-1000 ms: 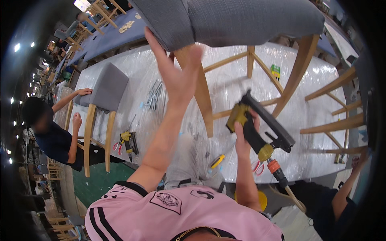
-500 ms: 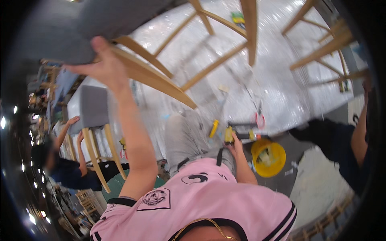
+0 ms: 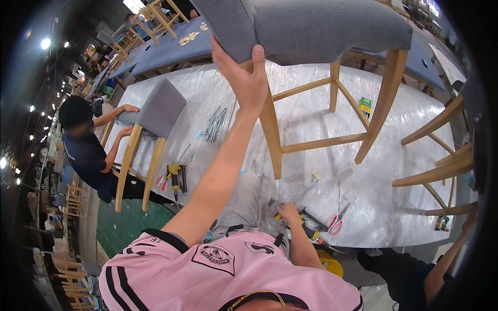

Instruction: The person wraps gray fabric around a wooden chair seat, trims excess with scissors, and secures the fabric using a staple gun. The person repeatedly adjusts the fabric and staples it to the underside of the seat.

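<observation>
A chair with grey fabric upholstery [image 3: 332,31] and pale wooden legs is at the top centre, above a table covered in clear plastic film. My left hand [image 3: 244,85] grips its lower corner near a front leg, the thumb on one side and the fingers on the other. Low in the centre, my right hand [image 3: 289,212] is curled at the left end of a yellow and black staple gun [image 3: 310,228] lying on the film. My fingers partly hide that end. Red-handled scissors [image 3: 336,224] lie just right of the staple gun.
A co-worker [image 3: 85,140] at left handles another grey chair [image 3: 161,106]. Near them lie a second staple gun [image 3: 177,177] and metal rods [image 3: 215,123]. Chair legs [image 3: 433,171] and another person's arm [image 3: 451,259] are at right. A yellow bucket [image 3: 330,263] stands below the table edge.
The view has swung, showing more of the table and room. The chair in my left hand now appears farther right and more upright. My right hand stays beside the staple gun.
</observation>
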A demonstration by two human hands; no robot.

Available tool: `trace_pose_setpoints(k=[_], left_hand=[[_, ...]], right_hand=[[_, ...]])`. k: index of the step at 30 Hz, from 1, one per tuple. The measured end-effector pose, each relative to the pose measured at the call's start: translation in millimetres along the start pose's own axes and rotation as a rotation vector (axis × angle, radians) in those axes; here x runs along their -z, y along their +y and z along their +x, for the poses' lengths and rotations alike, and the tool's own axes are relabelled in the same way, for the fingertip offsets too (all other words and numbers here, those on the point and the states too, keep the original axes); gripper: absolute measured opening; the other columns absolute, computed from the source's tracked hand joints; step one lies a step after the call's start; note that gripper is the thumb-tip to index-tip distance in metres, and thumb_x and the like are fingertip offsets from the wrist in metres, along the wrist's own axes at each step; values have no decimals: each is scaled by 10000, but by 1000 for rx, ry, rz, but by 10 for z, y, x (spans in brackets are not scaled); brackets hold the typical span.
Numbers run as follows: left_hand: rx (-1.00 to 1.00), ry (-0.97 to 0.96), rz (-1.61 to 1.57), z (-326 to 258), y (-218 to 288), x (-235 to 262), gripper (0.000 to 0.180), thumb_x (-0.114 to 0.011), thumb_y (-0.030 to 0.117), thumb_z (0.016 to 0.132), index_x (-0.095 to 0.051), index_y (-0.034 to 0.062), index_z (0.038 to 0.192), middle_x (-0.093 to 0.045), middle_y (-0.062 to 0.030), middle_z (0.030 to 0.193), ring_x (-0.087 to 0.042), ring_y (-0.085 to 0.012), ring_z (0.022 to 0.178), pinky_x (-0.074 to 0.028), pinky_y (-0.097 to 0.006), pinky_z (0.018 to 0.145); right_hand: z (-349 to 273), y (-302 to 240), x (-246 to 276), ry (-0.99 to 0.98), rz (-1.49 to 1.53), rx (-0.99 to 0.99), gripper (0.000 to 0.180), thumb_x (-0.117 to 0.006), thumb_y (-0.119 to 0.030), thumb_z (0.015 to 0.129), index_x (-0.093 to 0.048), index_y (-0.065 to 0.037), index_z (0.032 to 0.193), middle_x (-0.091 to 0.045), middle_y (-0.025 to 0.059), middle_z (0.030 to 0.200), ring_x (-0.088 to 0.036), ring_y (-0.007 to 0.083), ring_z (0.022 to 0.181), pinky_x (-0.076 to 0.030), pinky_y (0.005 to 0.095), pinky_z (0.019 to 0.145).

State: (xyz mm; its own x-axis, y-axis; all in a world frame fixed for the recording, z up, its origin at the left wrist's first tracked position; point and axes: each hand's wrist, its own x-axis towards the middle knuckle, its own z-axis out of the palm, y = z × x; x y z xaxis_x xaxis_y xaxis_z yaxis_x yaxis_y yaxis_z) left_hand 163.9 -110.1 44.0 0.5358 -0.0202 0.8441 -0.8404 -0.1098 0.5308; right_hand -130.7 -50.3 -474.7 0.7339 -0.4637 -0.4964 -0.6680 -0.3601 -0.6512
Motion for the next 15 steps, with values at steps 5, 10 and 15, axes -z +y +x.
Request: trace_pose_setpoints(k=[5,10,15], left_hand=[[-657,-59,276,380,289,151,665,-751,377,937,-432,139,1470,-300,-221,1602,-242,-441,1502,-197,-562,1211],[-1010,-580,542,340,491,9,464,-835,421,811,-628,328,1215,-271,-149,1681,-261,-413,1523,-204,-596,1210],[-1152,-543,729,332,323,23,467,-867,352,765,-634,367,1168,-245,-122,1697,-274,-393,1521,-263,-615,1179]], right_hand=[[-61,-290,-99,165,157,-35,337,-761,-310,861,-678,-54,1062,-721,178,968,-710,338,974,-563,436,857],[-376,-372,101,353,761,60,300,-661,-154,971,-588,-73,1251,-677,127,1105,-680,234,892,-545,339,788],[-1132,-786,925,355,987,219,708,-596,-47,978,-275,-121,1604,-568,111,1252,-600,182,883,-511,311,798]])
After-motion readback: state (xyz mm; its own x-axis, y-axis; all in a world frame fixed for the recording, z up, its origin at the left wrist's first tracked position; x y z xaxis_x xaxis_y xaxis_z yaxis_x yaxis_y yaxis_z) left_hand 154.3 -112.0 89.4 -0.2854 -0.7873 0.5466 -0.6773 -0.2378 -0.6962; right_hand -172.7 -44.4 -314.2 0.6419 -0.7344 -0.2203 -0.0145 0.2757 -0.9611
